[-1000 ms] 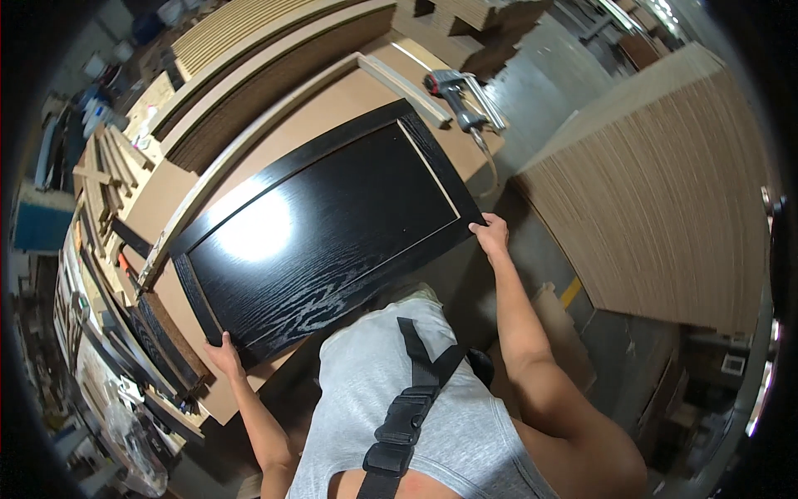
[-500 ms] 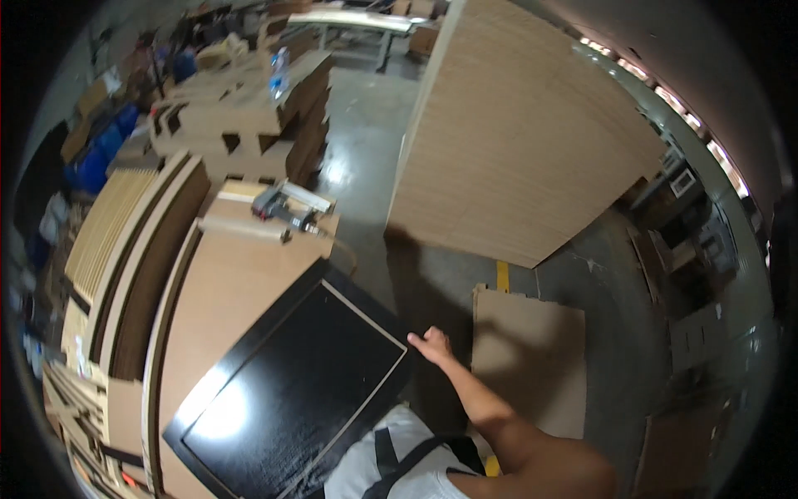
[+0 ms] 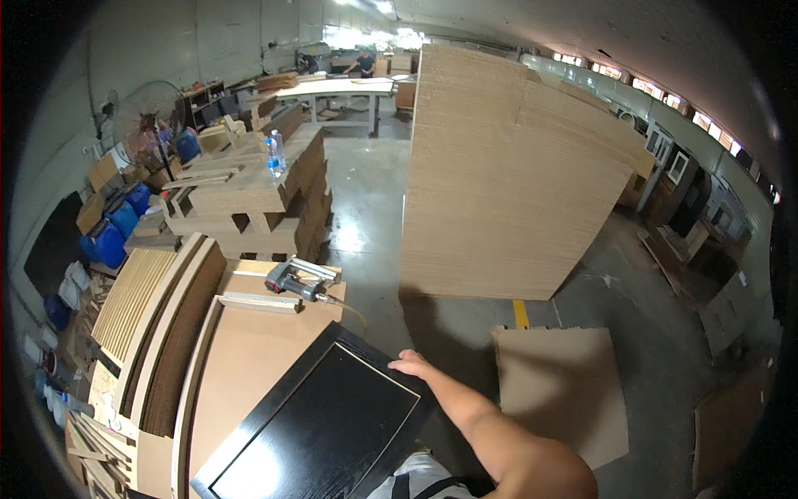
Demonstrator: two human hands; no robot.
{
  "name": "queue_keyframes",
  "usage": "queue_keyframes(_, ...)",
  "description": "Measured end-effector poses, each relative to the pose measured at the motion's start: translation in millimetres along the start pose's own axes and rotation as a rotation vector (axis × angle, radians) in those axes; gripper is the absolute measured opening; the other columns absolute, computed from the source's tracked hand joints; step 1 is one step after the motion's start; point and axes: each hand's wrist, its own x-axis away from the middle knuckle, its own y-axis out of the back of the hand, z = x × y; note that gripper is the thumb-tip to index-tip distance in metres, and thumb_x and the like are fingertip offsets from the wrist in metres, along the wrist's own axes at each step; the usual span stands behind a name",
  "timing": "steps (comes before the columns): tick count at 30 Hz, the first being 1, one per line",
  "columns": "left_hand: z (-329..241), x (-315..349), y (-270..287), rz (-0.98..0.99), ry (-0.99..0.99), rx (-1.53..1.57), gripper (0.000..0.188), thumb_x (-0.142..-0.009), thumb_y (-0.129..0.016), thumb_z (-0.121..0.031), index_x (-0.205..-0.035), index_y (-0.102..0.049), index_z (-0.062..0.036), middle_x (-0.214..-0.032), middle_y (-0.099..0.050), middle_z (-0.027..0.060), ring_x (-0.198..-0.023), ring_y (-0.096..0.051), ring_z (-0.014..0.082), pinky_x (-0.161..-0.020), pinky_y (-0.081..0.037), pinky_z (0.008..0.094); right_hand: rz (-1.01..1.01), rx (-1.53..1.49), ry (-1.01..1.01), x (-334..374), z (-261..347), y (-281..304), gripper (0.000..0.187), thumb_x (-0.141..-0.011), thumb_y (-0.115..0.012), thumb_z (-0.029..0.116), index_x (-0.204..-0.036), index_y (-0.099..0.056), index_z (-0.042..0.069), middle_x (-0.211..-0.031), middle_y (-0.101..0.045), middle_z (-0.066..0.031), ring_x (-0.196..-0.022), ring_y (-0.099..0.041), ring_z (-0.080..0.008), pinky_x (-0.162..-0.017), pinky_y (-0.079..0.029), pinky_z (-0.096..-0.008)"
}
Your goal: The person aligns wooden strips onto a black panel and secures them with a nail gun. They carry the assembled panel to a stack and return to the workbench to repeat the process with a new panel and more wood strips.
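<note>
A black framed panel, glossy with a thin pale line around its recessed field, lies tilted across a brown board-topped bench. My right hand is at the panel's far right edge, fingers closed over the rim. My left hand is out of the picture. Past the panel's far corner, a nail gun with a yellowish air hose lies on the bench. Beside it lies a short wooden strip.
Stacked boards stand tall ahead to the right. A cardboard sheet lies on the floor at right. Wooden parts with two water bottles on top are piled ahead left. Long strips line the bench's left. A person is far off.
The view has tilted up, showing more of the far room. My right hand has shifted along the panel's edge toward its far corner.
</note>
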Motion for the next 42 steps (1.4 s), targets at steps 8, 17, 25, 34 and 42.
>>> queue_keyframes(8,-36,-8,-25,0.016,-0.074,0.023,0.063,-0.084,-0.079,-0.037,-0.113,-0.06,0.0151,-0.104,-0.068,0.028,-0.095,-0.064,0.0393,-0.09,-0.049,0.0455,-0.073,0.069,-0.088,21,36,-29,0.085,-0.082,-0.058,0.075,-0.13,-0.064,0.005,-0.136,-0.06,-0.0217,-0.128,-0.056,-0.0378,-0.107,-0.044,-0.0471)
queue_keyframes(17,-51,-12,-36,0.039,-0.086,-0.006,0.06,-0.084,-0.078,-0.034,-0.114,-0.059,0.0138,-0.104,-0.067,0.0273,-0.096,-0.063,0.0395,-0.091,-0.048,0.0456,-0.042,0.038,-0.187,58,-26,-16,0.097,-0.082,-0.053,0.08,-0.142,-0.053,0.004,-0.144,-0.053,-0.0199,-0.136,-0.049,-0.0342,-0.112,-0.039,-0.0429)
queue_keyframes(25,-61,-22,-50,-0.043,-0.175,0.007,0.057,-0.085,-0.077,-0.032,-0.115,-0.057,0.0127,-0.104,-0.066,0.0266,-0.097,-0.061,0.0397,-0.092,-0.047,0.0456,-0.147,-0.051,-0.179,69,-90,27,0.09,-0.083,-0.056,0.075,-0.136,-0.058,0.003,-0.138,-0.058,-0.0224,-0.132,-0.052,-0.0375,-0.109,-0.042,-0.0441)
queue_keyframes(34,-141,-6,-121,-0.217,-0.437,0.166,0.054,-0.083,-0.079,-0.032,-0.11,-0.057,0.0091,-0.098,-0.064,0.0245,-0.092,-0.059,0.0388,-0.088,-0.046,0.0453,-0.269,-0.323,-0.285,128,-207,123,0.1,-0.083,-0.058,0.075,-0.144,-0.046,-0.003,-0.148,-0.047,-0.0257,-0.139,-0.045,-0.0366,-0.115,-0.036,-0.0424)
queue_keyframes(42,-304,81,-244,-0.069,-0.655,0.189,0.062,-0.082,-0.08,-0.037,-0.118,-0.057,0.0076,-0.108,-0.065,0.0264,-0.101,-0.061,0.0407,-0.094,-0.047,0.0443,-0.515,-0.857,-0.253,191,-348,248,0.084,-0.089,-0.066,0.06,-0.143,-0.048,-0.003,-0.145,-0.051,-0.0195,-0.135,-0.048,-0.0305,-0.112,-0.037,-0.0391)
